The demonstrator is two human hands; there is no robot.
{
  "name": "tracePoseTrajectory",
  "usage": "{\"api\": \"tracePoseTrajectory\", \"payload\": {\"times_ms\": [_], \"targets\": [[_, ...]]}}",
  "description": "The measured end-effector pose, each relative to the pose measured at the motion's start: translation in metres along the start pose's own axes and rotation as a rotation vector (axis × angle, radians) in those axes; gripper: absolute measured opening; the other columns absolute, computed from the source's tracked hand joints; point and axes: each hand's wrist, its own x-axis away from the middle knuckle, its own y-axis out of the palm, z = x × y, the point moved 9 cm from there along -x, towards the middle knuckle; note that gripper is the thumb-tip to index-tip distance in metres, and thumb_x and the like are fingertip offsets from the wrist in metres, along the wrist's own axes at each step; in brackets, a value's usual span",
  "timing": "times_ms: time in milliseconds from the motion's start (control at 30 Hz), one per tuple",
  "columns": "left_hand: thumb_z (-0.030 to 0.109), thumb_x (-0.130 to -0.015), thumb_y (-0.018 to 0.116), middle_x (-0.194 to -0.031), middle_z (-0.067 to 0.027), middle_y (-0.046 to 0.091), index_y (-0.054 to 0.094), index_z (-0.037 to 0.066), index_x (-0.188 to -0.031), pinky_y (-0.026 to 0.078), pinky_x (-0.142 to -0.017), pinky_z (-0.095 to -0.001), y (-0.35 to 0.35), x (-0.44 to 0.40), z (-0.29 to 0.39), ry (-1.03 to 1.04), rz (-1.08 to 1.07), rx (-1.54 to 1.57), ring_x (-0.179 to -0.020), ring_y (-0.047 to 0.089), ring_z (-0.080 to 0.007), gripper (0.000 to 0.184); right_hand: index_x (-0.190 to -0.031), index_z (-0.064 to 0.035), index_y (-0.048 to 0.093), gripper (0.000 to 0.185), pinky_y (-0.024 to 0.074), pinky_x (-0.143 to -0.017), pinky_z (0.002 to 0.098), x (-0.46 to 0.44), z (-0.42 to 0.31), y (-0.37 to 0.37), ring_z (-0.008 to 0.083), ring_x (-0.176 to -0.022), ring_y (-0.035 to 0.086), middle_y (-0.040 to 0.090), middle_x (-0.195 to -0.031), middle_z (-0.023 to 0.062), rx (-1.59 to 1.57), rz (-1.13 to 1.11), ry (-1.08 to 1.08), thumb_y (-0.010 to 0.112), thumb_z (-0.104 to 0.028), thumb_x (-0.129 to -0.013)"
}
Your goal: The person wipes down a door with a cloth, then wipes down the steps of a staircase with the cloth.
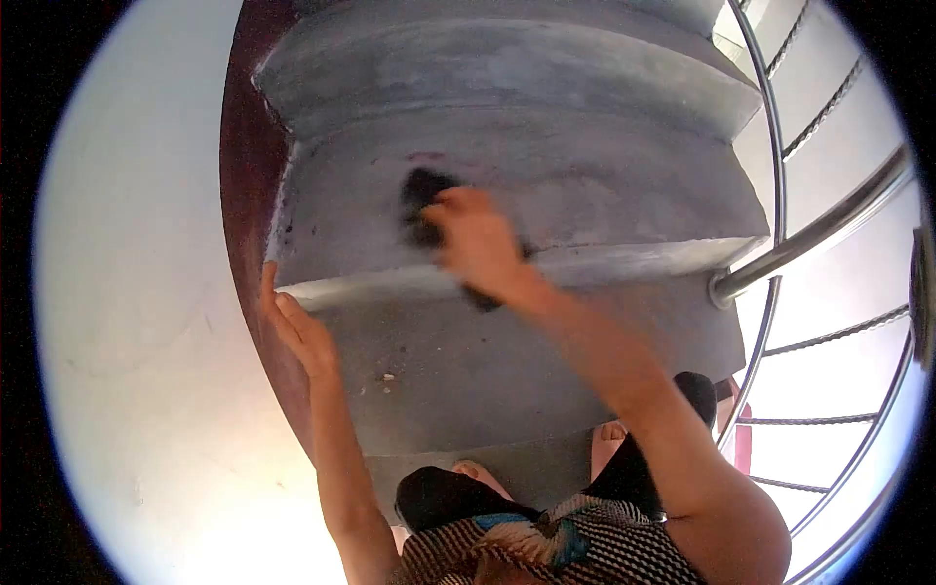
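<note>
My right hand (480,242) is closed on a black cloth (425,191), smeared by motion, over a grey concrete stair step (624,185). Part of the cloth hangs below the hand, in front of the step's front edge. My left hand (300,327) has its fingers stretched out and lies against the maroon band (249,195) along the wall, beside the left end of that edge. Nothing shows in the left hand.
A steel handrail (829,219) and railing with twisted bars (829,336) run along the right side. The white wall (136,273) curves on the left. More steps rise ahead. Small debris (388,377) lies on the lower step (458,361), above my bare feet (478,475).
</note>
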Motion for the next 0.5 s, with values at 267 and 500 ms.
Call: {"api": "tracePoseTrajectory", "payload": {"times_ms": [267,500], "targets": [[0.028,-0.094,0.029,-0.122,-0.0177,0.044,0.037,-0.001,-0.125,0.029,-0.097,-0.0375,-0.024,0.005,0.043,-0.07,0.01,-0.074,-0.118,0.037,-0.0274,0.043,-0.105,-0.0017,0.055,0.043,0.0394,-0.088,0.0384,-0.02,-0.065,0.017,0.0332,-0.101,0.05,0.054,-0.104,0.0179,-0.72,-0.067,0.042,0.066,-0.01,-0.064],[0.018,-0.083,0.047,-0.119,-0.021,0.043,0.041,-0.003,-0.119,0.029,-0.096,-0.0458,0.021,-0.003,-0.009,0.28,-0.001,-0.395,-0.114,0.038,-0.0386,0.042,-0.113,-0.0065,0.052,0.043,0.0441,-0.082,0.0383,-0.003,0.215,-0.097,0.0317,-0.095,0.057,0.06,-0.099,0.0164,-0.182,0.425,0.49,0.062,-0.023,-0.075]]}}
